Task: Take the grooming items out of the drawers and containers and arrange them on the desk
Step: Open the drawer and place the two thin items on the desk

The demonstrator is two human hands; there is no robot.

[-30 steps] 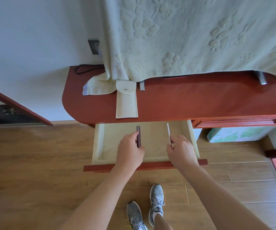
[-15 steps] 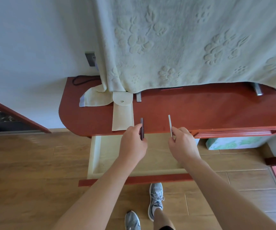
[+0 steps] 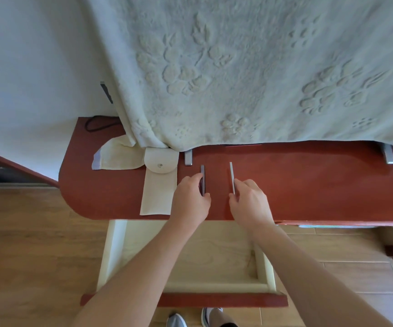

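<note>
My left hand [image 3: 192,199] pinches a slim dark stick-like item [image 3: 202,177] over the red-brown desk [image 3: 308,185]. A thin white stick-like item [image 3: 232,175] is pinched by my right hand [image 3: 249,200] a little to the right. Both items point away from me, side by side, low over the desk top. A cream pouch [image 3: 158,185] with a snap flap lies flat just left of my left hand. Below the desk edge the pale wooden drawer [image 3: 113,256] stands pulled out, its visible bottom bare.
A large cream embossed blanket [image 3: 249,72] hangs over the back of the desk. Two metal feet [image 3: 188,158] [image 3: 388,155] stick out from under it. A black cable [image 3: 96,123] lies at the desk's back left corner. My shoes [image 3: 210,317] are on the wooden floor.
Both hands lifted the two stick-like items out of the drawer and carried them forward over the desk top.
</note>
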